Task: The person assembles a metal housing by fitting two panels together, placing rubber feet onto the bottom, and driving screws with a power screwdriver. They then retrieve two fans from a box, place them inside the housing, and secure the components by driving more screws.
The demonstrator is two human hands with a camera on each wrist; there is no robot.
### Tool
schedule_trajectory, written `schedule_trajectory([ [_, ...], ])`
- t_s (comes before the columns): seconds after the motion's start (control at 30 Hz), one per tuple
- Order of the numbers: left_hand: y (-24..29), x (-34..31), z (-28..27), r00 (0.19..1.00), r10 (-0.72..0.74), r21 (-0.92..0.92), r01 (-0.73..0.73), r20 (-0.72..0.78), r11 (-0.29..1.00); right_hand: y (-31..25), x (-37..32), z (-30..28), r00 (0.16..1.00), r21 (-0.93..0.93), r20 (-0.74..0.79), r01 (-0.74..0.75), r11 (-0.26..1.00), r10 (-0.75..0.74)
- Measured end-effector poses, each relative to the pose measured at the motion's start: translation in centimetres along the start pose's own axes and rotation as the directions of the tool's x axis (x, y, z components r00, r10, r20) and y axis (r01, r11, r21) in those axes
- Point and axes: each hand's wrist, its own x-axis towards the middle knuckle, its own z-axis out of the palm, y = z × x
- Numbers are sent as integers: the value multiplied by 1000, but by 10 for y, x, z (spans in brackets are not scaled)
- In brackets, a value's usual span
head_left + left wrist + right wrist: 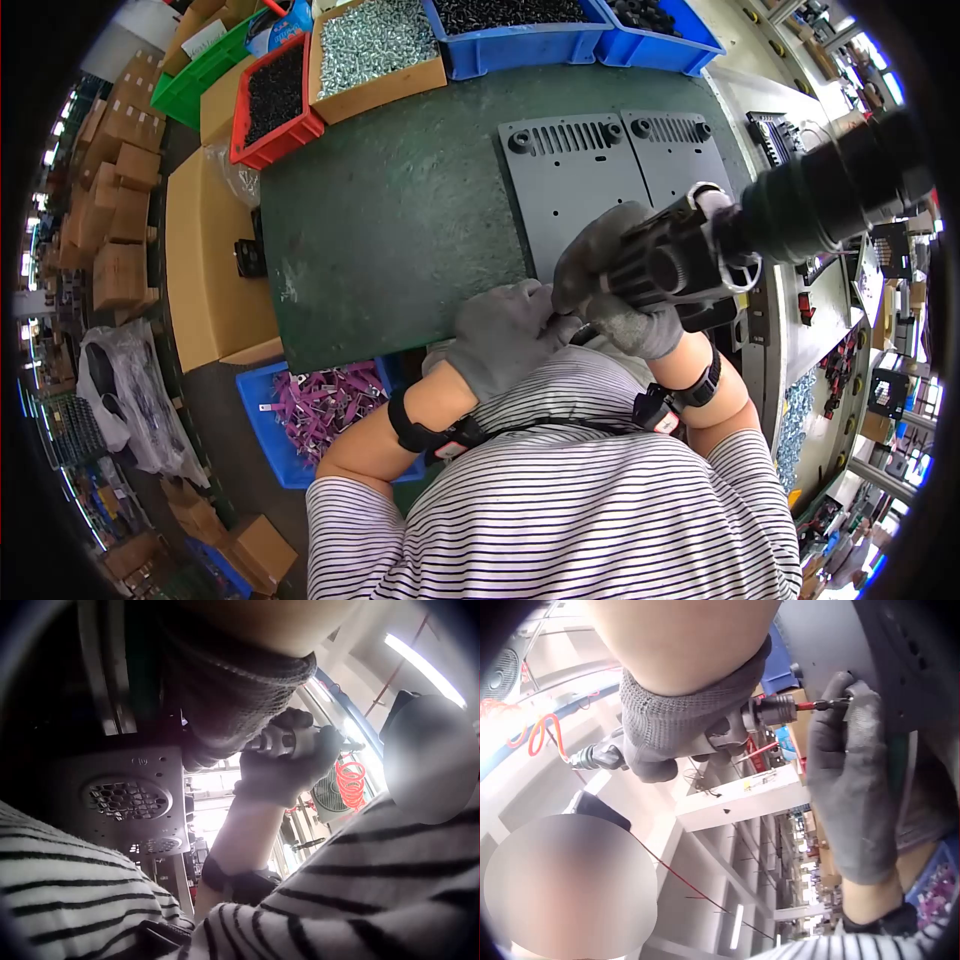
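Observation:
My right hand, in a grey glove, grips a power screwdriver held sideways, its ribbed dark end pointing up to the right. In the right wrist view, a red-banded bit runs from the chuck to my left hand. Gloved too, that hand pinches round the tip of the bit; whether a screw sits there I cannot tell. Both hands meet close to my body, at the near edge of a dark grey slotted panel. A second panel lies beside it.
Along the table's far edge stand a red bin, a carton of silvery screws and blue bins of dark parts. A blue bin of purple pieces sits below left. A red coiled hose hangs behind.

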Motion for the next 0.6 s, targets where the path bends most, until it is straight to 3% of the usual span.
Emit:
schedule_trajectory([
  [0.03,1,1,-2,998,-38,23,38,40,999,-1,3,3,996,32,-37,-80,996,82],
  [0.07,2,1,-3,994,-77,48,74,78,996,-2,6,-6,990,-146,138,52,988,-31],
  [0.17,-5,0,4,991,-77,104,66,109,992,13,6,-8,986,-145,164,26,989,-2],
  [0.3,4,2,-2,995,71,158,-82,75,984,33,0,-12,989,-149,145,22,989,0],
  [0.33,8,2,-5,994,107,153,-102,-26,983,23,20,-15,757,-314,425,637,703,-496],
  [0.37,12,4,-6,981,149,142,-131,-121,981,8,3,7,993,263,58,81,961,-100],
  [0.4,16,8,-9,963,209,71,-200,-170,977,14,6,7,965,6,51,258,966,-258],
  [0.43,11,11,-8,953,270,80,-261,-141,962,18,9,4,916,-260,85,401,879,-393],
  [0.5,-9,12,0,834,527,412,-428,-162,805,0,9,3,923,-232,47,382,895,-382],
  [0.53,-5,14,-3,854,454,247,-397,-254,884,-7,8,2,939,-169,63,343,924,-337],
  [0.57,-1,16,-10,841,486,264,-426,-238,866,-11,6,1,929,-177,43,369,913,-367],
  [0.6,15,18,-26,918,370,185,-342,-146,921,-14,5,1,920,-165,-17,383,909,-391],
])
